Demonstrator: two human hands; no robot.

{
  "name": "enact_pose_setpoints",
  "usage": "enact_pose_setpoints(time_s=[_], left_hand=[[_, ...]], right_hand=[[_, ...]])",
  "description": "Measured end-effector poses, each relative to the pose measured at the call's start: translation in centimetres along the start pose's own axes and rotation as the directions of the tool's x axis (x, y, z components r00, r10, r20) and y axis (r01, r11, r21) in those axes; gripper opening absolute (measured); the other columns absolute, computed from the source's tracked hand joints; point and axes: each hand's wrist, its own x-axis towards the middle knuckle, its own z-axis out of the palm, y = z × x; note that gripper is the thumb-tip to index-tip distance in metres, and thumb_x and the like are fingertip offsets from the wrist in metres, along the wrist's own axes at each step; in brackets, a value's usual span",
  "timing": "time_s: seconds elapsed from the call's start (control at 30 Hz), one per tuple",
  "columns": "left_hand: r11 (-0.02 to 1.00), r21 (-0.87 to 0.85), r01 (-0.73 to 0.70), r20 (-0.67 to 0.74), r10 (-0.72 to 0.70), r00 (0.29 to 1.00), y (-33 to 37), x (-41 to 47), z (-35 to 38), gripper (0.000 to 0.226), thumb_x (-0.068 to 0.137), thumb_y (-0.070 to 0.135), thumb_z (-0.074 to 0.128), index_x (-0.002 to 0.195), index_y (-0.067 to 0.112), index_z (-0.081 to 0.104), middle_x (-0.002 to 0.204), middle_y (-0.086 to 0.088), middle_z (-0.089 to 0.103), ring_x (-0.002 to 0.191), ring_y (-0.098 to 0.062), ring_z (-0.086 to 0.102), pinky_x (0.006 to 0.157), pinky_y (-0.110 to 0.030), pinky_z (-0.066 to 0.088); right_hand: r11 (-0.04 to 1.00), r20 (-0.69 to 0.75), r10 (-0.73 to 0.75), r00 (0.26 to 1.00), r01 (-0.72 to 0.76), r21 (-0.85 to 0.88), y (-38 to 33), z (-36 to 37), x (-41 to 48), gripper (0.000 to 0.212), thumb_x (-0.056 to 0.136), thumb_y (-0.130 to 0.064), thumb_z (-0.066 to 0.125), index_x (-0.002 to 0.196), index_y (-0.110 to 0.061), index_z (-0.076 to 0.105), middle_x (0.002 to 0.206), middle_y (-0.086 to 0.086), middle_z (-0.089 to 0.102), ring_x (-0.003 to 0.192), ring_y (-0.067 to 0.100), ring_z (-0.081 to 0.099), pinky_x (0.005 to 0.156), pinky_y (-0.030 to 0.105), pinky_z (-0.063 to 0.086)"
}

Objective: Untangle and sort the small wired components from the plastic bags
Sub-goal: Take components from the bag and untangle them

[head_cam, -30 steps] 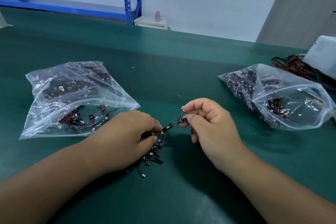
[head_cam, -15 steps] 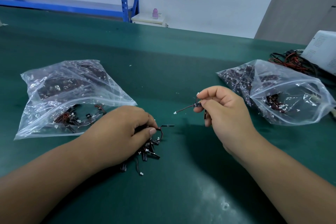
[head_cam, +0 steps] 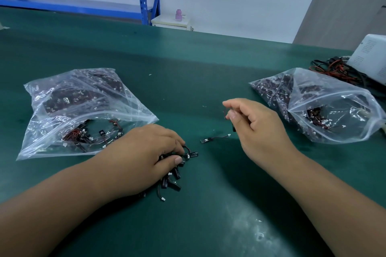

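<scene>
Head view: my left hand (head_cam: 146,156) lies on the desk (head_cam: 188,64) with its fingers curled over the clump (head_cam: 171,177) of black wired parts, pinning and gripping it. Several ends stick out toward me from under the thumb. My right hand (head_cam: 257,129) hovers above the desk, thumb and forefinger pinched together on a thin wire (head_cam: 225,113), and a small black end hangs just below the thumb. One loose piece (head_cam: 215,139) lies flat on the desk between the two hands, apart from the clump. The left bag (head_cam: 83,110) sits just beyond my left hand and the right bag (head_cam: 323,106) is near my right, both with parts inside.

I judge that I am partway through separating single pieces from the clump. To do it well I would keep the left grip low and firm so the clump cannot lift, and draw each wire out slowly along its own length, never sideways. I would stop if it snags, since the small white plugs look likely to catch. Freed pieces should go down well apart from the clump so they do not tangle again.
</scene>
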Motion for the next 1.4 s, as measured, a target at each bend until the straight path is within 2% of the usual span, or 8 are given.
enact_pose_setpoints(time_s=[0.1, 0.47, 0.67, 0.8, 0.9, 1.1, 1.23, 1.4], left_hand=[[1.000, 0.020, -0.011, 0.019, 0.011, 1.000, 0.0, 0.0, 0.0, 0.026, 0.097, 0.045, 0.053, 0.115, 0.037, 0.070, 0.124, 0.030, 0.056, 0.117, 0.010, 0.041, 0.102, -0.017, 0.034], [0.998, 0.042, -0.037, 0.031, 0.036, 0.999, 0.4, 0.0, -0.2, 0.054, 0.090, 0.056, 0.041, 0.135, 0.032, 0.060, 0.133, 0.029, 0.047, 0.125, 0.006, 0.037, 0.110, -0.019, 0.027], [0.997, 0.057, -0.042, -0.005, 0.042, 0.999, 1.1, -0.1, -0.5, 0.050, 0.090, 0.051, 0.049, 0.133, 0.028, 0.062, 0.134, 0.024, 0.050, 0.123, 0.003, 0.043, 0.107, -0.019, 0.027], [0.998, 0.053, -0.044, 0.019, 0.044, 0.999, 0.8, -0.1, -0.3, 0.051, 0.089, 0.054, 0.047, 0.133, 0.032, 0.061, 0.133, 0.028, 0.048, 0.123, 0.010, 0.036, 0.105, -0.014, 0.022], [0.998, 0.049, -0.051, 0.041, 0.049, 0.998, 0.5, 0.0, -0.1, 0.049, 0.091, 0.056, 0.045, 0.131, 0.034, 0.062, 0.130, 0.031, 0.048, 0.122, 0.014, 0.033, 0.108, -0.016, 0.025], [0.996, 0.053, -0.076, 0.036, 0.074, 0.997, 0.4, 0.0, 0.2, 0.050, 0.091, 0.058, 0.042, 0.129, 0.034, 0.063, 0.127, 0.031, 0.049, 0.120, 0.011, 0.038, 0.108, -0.024, 0.034], [0.993, 0.054, -0.106, -0.011, 0.106, 0.994, 1.0, -0.1, -0.3, 0.052, 0.090, 0.056, 0.044, 0.131, 0.029, 0.063, 0.131, 0.023, 0.051, 0.121, 0.002, 0.046, 0.106, -0.027, 0.036], [0.988, 0.018, -0.152, -0.012, 0.152, 0.988, 1.6, -0.3, -0.6, 0.047, 0.089, 0.052, 0.051, 0.129, 0.028, 0.062, 0.133, 0.019, 0.049, 0.121, -0.001, 0.048, 0.105, -0.023, 0.032]], right_hand=[[0.992, 0.098, -0.015, 0.995, 0.027, -0.124, 0.5, -0.3, 0.1, 0.025, 0.101, -0.014, 0.050, 0.116, -0.023, 0.068, 0.100, -0.016, 0.065, 0.097, 0.006, 0.058, 0.088, 0.035, 0.050], [0.973, 0.131, 0.048, 0.990, -0.017, -0.232, -0.3, 1.0, -1.2, 0.025, 0.086, -0.010, 0.063, 0.104, -0.027, 0.066, 0.089, -0.012, 0.057, 0.069, 0.000, 0.047, 0.071, 0.033, 0.048], [0.920, 0.235, 0.080, 0.969, 0.018, -0.391, 0.3, 1.0, -1.1, 0.022, 0.092, -0.023, 0.063, 0.109, -0.033, 0.071, 0.118, -0.015, 0.064, 0.112, 0.020, 0.052, 0.098, 0.035, 0.035], [0.906, 0.415, 0.146, 0.898, 0.047, -0.421, 1.4, 1.3, -0.8, 0.034, 0.101, -0.046, 0.046, 0.133, -0.048, 0.055, 0.151, -0.027, 0.039, 0.145, 0.010, 0.023, 0.107, 0.029, 0.006], [0.855, 0.451, 0.225, 0.864, 0.047, -0.516, 2.0, 1.4, -0.5, 0.052, 0.095, -0.064, 0.021, 0.145, -0.054, 0.034, 0.158, -0.028, 0.026, 0.147, 0.013, 0.016, 0.106, 0.029, -0.002], [0.792, 0.371, 0.252, 0.894, 0.030, -0.610, 0.6, 1.7, -1.4, 0.060, 0.092, -0.068, 0.019, 0.149, -0.050, 0.023, 0.153, -0.016, 0.030, 0.136, 0.019, 0.026, 0.108, 0.040, 0.014], [0.958, 0.174, 0.005, 0.985, 0.046, -0.283, -2.1, 1.5, -2.0, 0.042, 0.097, -0.054, 0.038, 0.125, -0.035, 0.063, 0.116, -0.017, 0.058, 0.113, 0.013, 0.050, 0.096, 0.033, 0.026], [0.984, 0.243, -0.123, 0.962, 0.150, -0.096, -4.1, 2.3, -3.0, 0.026, 0.092, -0.042, 0.057, 0.108, -0.025, 0.067, 0.094, -0.010, 0.069, 0.090, 0.011, 0.062, 0.082, 0.041, 0.048]])
